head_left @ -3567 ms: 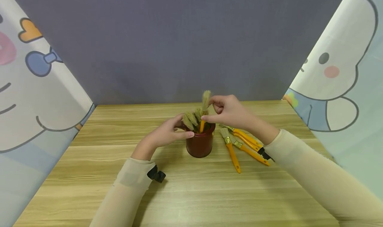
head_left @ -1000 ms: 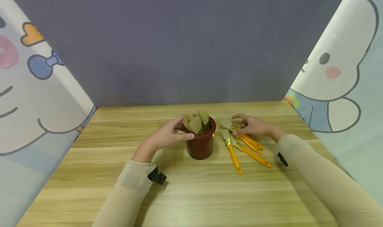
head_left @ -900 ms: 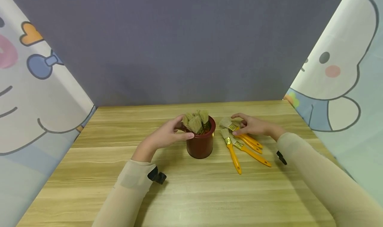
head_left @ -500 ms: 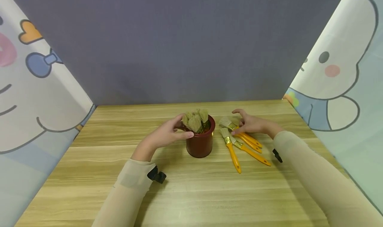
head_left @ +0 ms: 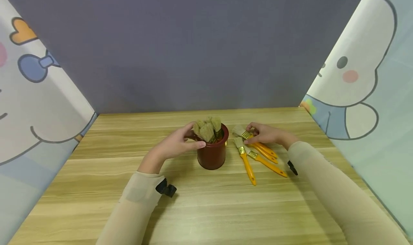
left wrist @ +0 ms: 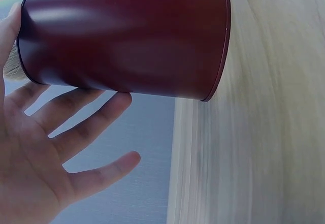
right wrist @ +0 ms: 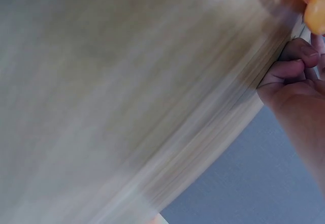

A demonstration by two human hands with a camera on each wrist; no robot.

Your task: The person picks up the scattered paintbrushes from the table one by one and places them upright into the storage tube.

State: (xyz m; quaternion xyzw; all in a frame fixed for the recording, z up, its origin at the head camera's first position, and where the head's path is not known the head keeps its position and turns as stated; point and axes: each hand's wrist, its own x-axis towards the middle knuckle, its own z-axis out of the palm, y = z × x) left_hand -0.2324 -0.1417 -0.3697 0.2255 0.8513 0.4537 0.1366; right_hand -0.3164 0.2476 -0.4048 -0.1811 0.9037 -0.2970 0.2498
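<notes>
A dark red can (head_left: 211, 158) stands upright, crowded with several paintbrushes (head_left: 207, 132), bristles up. My left hand (head_left: 176, 143) holds the can at its rim, thumb on the near side and fingers round the back. In the left wrist view, fingertips touch the can's wall while the little finger sticks out free. To the right of the can, my right hand (head_left: 267, 134) pinches a flat paintbrush (head_left: 238, 131) near its brass ferrule, thumb on one side and forefinger on the other. Its handle lies partly beneath the hand. The right wrist view catches only orange handle ends (right wrist: 316, 16).
More orange-handled paintbrushes lie fanned beside the can: one paintbrush (head_left: 248, 169) points toward me, another paintbrush (head_left: 271, 166) slants right. The wooden table (head_left: 206, 205) meets a grey back panel (head_left: 200, 58). Cartoon-printed cloths (head_left: 345, 76) flank both sides.
Earlier, the right hand lowered a brush into the can and let it go, then moved right to the loose brushes. Its raised forefinger has since come down onto one. The left hand stays put.
</notes>
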